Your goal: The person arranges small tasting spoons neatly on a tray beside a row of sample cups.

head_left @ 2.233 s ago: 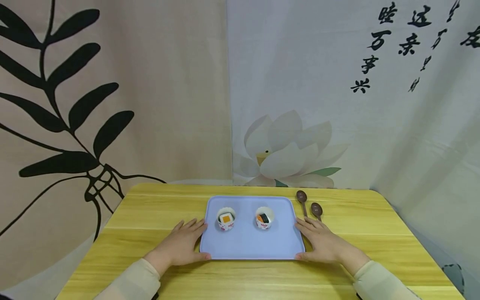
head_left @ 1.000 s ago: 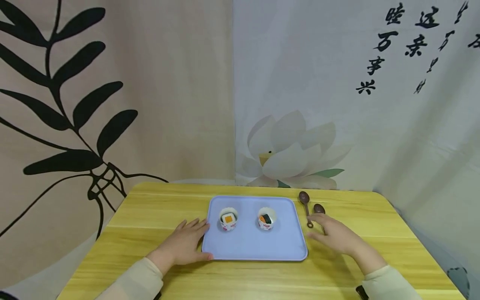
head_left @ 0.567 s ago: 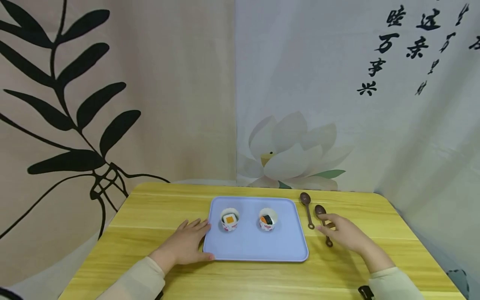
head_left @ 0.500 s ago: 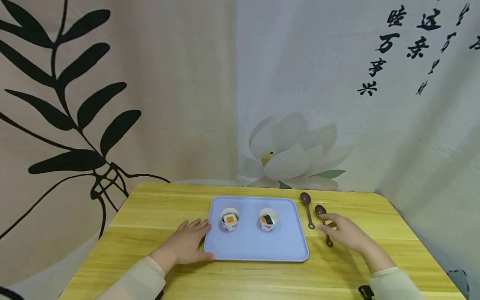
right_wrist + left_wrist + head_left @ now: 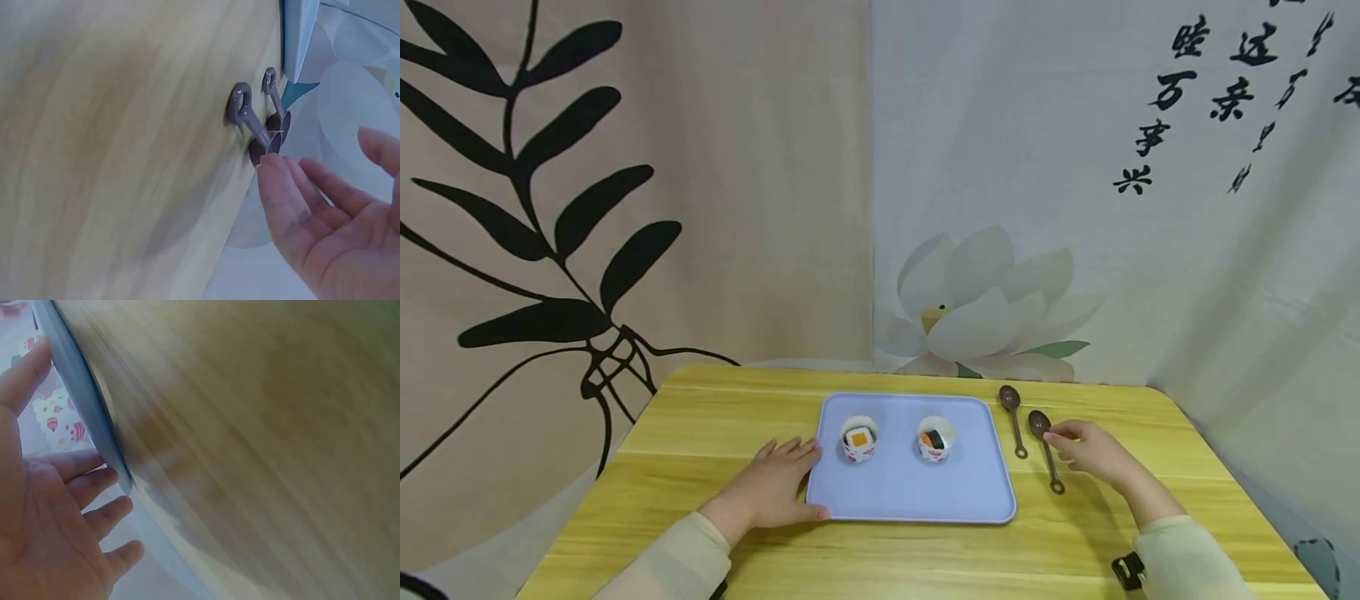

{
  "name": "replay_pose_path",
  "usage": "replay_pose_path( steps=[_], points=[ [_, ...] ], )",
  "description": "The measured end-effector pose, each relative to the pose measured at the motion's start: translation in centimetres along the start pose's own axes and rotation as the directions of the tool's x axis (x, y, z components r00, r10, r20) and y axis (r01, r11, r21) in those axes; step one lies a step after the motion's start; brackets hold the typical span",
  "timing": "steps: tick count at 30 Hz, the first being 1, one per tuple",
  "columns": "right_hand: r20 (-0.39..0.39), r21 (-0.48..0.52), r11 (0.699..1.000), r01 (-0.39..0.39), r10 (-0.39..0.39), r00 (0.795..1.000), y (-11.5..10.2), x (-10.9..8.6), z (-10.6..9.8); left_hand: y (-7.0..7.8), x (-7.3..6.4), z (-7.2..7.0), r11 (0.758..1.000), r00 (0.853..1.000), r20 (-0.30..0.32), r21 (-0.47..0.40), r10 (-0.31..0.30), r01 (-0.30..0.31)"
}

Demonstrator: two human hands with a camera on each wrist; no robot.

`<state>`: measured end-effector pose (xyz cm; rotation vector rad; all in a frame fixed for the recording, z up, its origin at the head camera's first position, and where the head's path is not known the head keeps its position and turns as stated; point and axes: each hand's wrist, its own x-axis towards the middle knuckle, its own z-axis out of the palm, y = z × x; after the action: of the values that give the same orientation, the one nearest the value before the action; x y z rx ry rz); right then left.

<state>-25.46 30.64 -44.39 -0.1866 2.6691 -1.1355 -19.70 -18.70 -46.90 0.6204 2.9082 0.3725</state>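
Observation:
My left hand (image 5: pixel 765 492) rests at the left edge of a pale blue tray (image 5: pixel 910 500), thumb by its front corner, fingers spread along the side. In the left wrist view the fingertips touch the tray's rim. My right hand (image 5: pixel 1093 454) is beside the nearer brown spoon (image 5: pixel 1051 467), its fingertips close to the spoon's neck and bowl. The right wrist view shows loosely bent fingers, the thumb standing apart, and nothing between them. A second brown spoon (image 5: pixel 1015 421) lies between the nearer one and the tray.
On the tray stand two small patterned cups. The left cup (image 5: pixel 859 452) contains a white piece with an orange square (image 5: pixel 859 437); the right cup (image 5: pixel 932 454) has an orange, white and black piece (image 5: pixel 933 439). A printed curtain (image 5: pixel 760 208) hangs behind the wooden table (image 5: pixel 745 417).
My right hand has left the tray's right edge, passed over the spoons, and now sits right of the nearer spoon. The left hand stays at the tray. Both spoons lie uncovered.

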Motion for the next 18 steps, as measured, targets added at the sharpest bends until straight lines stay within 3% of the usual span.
replay_pose_path(
  steps=[11,18],
  points=[
    [0.065,0.165,0.975,-0.153,0.144,0.988,1.2,0.9,-0.3,0.1,-0.1,0.1,1.000,1.000,-0.002,0.007,-0.002,0.002],
    [0.119,0.257,0.950,-0.179,0.153,0.981,2.4,1.3,-0.3,0.1,-0.1,0.0,1.000,1.000,-0.007,0.003,-0.004,0.005]
  ],
)
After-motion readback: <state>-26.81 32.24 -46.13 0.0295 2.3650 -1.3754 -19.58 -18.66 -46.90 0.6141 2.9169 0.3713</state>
